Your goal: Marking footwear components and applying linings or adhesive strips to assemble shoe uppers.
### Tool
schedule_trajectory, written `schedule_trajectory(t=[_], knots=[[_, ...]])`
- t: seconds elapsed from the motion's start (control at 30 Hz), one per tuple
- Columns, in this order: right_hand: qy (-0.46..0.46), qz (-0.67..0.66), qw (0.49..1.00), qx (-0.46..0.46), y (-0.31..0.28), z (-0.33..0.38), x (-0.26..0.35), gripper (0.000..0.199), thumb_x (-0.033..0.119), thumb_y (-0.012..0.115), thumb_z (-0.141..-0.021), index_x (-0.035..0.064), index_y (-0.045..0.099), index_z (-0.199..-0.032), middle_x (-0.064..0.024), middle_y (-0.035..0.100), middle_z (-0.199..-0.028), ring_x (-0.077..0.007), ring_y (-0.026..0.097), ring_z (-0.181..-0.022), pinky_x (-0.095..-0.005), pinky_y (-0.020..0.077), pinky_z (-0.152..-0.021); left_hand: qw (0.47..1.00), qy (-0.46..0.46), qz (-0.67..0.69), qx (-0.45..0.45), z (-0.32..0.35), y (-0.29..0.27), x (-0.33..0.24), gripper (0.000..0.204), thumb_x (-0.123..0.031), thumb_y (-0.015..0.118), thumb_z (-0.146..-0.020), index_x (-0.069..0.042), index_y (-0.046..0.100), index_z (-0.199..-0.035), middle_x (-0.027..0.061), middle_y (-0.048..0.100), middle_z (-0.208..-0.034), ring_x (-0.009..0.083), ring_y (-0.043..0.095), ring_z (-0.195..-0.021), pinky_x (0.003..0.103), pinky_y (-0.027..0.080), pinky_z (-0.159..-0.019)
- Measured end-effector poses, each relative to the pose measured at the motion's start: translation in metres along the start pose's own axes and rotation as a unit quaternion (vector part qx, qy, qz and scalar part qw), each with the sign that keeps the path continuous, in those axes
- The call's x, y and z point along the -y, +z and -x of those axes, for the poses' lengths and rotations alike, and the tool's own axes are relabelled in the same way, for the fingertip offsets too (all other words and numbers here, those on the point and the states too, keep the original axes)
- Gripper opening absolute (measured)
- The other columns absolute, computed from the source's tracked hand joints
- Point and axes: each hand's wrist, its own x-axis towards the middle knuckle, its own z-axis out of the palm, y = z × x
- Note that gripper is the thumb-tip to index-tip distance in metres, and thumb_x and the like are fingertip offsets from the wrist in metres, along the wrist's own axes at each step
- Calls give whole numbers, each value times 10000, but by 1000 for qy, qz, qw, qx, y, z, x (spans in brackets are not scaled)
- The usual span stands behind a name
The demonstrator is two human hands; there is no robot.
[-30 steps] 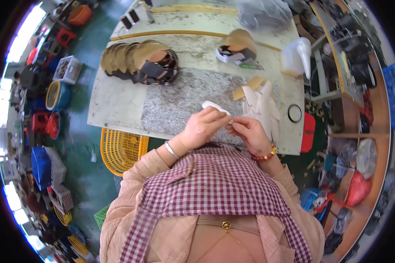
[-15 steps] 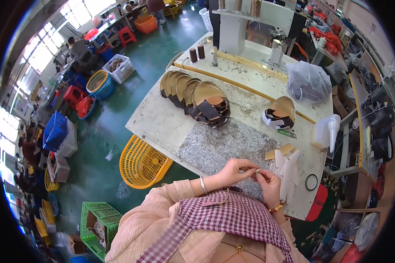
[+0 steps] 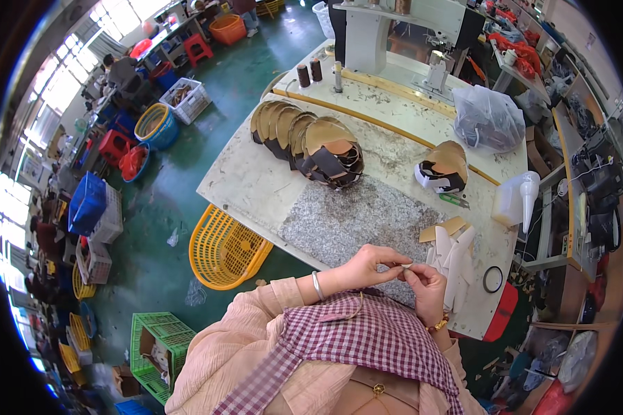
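My left hand [image 3: 368,268] and my right hand [image 3: 428,285] meet at the near edge of the table, fingertips together. Between them they pinch a small pale piece [image 3: 406,266], too small to make out its kind. Just right of my right hand lie white and tan cut strips [image 3: 453,257]. Beyond my hands a speckled grey mat [image 3: 353,214] covers part of the tabletop. Past it, a row of tan and black shoe uppers [image 3: 329,142] leans together. Farther right sits one more tan and black upper [image 3: 444,168] with a white edge, green thread snips [image 3: 454,200] beside it.
A sewing machine [image 3: 367,41] stands at the back, dark thread spools [image 3: 303,75] near it. Right of it are a clear plastic bag [image 3: 489,121], a white bottle [image 3: 513,198] and a black ring [image 3: 493,279]. A yellow basket [image 3: 218,256] and a green crate [image 3: 160,330] stand on the floor at left.
Both hands stay together at nearly the same place, still pinching the small pale piece. The fingers have shifted slightly, and the view has tilted a little.
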Motion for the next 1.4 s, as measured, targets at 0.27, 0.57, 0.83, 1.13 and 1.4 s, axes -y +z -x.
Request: schedule_trajectory(t=[0.27,0.57,0.83,1.13,1.4], knots=[[3,7,999,-44,3,4,4,143,34,585,-901,-48,630,-1009,-110,676,-876,-168,624,-770,-263,531,-741,998,4,-47,-43,3,11,0,223,18,679,-774,3,693,-997,78,692,-820,156,624,-660,251,513,-610],[-26,1,999,-31,11,-7,13,184,20,610,-900,-64,653,-1057,-131,699,-935,-159,664,-804,-241,549,-779,992,-62,-40,-101,1,16,-4,265,71,602,-831,2,685,-1073,89,692,-925,129,600,-669,217,479,-574],[22,-34,999,-28,1,-5,5,168,13,635,-886,-53,654,-1040,-122,701,-895,-147,667,-795,-232,557,-759,977,42,-197,-70,1,20,-10,256,69,600,-838,31,669,-1082,89,683,-985,126,599,-690,208,484,-609],[21,-70,997,-8,-1,-3,-2,152,-14,651,-863,-47,641,-1011,-117,696,-863,-148,668,-782,-225,561,-741,967,-205,118,-91,9,18,-2,145,40,637,-844,27,681,-982,52,681,-838,70,554,-616,190,465,-562],[10,-9,1000,7,3,-3,-6,141,-22,641,-864,-49,638,-1002,-130,694,-871,-153,674,-765,-226,567,-727,976,-186,-23,-106,6,17,-6,77,22,650,-835,15,697,-896,21,658,-685,56,534,-555,173,458,-526]])
